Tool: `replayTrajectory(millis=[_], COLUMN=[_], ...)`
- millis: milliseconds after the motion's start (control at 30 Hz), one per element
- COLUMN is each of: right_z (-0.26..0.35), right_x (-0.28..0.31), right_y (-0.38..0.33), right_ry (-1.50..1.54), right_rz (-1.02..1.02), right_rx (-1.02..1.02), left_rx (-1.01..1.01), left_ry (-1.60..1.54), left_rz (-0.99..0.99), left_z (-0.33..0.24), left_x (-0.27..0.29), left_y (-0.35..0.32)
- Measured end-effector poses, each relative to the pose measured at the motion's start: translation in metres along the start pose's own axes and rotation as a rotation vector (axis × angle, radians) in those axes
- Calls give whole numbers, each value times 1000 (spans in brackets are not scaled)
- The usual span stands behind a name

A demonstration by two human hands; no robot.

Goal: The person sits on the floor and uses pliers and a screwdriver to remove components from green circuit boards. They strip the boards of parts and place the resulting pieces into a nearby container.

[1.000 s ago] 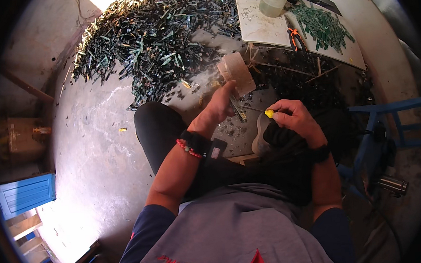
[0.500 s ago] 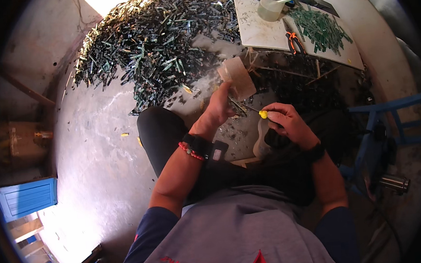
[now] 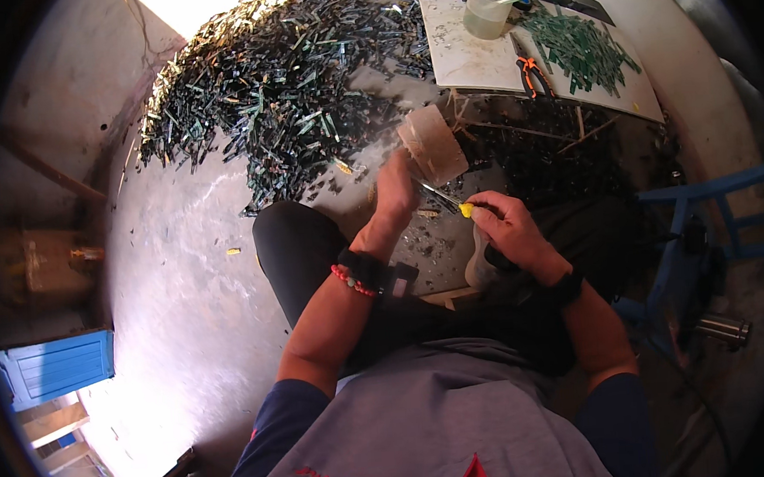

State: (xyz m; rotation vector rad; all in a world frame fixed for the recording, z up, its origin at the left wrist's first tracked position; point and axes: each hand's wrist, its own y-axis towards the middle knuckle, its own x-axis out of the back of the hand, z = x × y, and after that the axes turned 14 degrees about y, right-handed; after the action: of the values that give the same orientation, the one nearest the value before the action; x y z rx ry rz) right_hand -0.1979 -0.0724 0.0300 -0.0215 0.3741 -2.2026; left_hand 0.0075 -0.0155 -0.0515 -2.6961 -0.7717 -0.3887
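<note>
A yellow-handled screwdriver [image 3: 467, 209] is gripped by the fingers of my right hand [image 3: 509, 229], its thin metal shaft slanting up and left. The shaft's far end reaches my left hand [image 3: 395, 192], whose fingers are curled. Whatever those fingers hold is hidden by the hand. Just beyond my left fingers stands a pale brown block [image 3: 434, 145], close to the shaft's tip; whether the hand touches it I cannot tell. Small dark scraps [image 3: 430, 240] lie on the floor below, between my hands.
A large heap of dark strips [image 3: 294, 95] spreads over the floor ahead. At the far right a white board [image 3: 467, 63] bears a cloudy beaker [image 3: 486, 12], orange-handled pliers [image 3: 533, 76] and green strips [image 3: 582, 51]. A blue metal frame [image 3: 678, 220] stands to my right.
My left hand has turned, and the thin strips that showed under its fingers are out of sight. My right hand and the screwdriver have shifted slightly left, with more shaft showing.
</note>
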Motion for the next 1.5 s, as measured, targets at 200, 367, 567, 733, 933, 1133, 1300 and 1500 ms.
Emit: replayTrajectory(millis=[200, 367, 567, 733, 933, 1133, 1300, 1500], right_z=[-8, -2, -25, -11, -8, -7, -12, -16], right_x=[-10, -2, -21, -37, -22, -23, -38, -35], right_y=[4, -1, 6, -8, 3, 4, 2, 4], right_ry=[61, 576, -139, -647, 424, 562, -642, -284], right_rz=[-29, 35, -57, -238, -63, -52, -272, -182], right_rx=[-16, -286, 303, 520, -132, -168, 645, 414], left_rx=[-153, 35, -131, 97, 139, 155, 233, 160], left_ry=[144, -95, 48, -219, -273, -439, -586, -496], left_rz=[-138, -40, -106, -85, -81, -96, -122, -58], left_z=[42, 2, 25, -2, 6, 0, -14, -21], left_x=[-7, 0, 4, -1, 2, 2, -2, 1], left_y=[21, 7, 11, 4, 10, 13, 11, 2])
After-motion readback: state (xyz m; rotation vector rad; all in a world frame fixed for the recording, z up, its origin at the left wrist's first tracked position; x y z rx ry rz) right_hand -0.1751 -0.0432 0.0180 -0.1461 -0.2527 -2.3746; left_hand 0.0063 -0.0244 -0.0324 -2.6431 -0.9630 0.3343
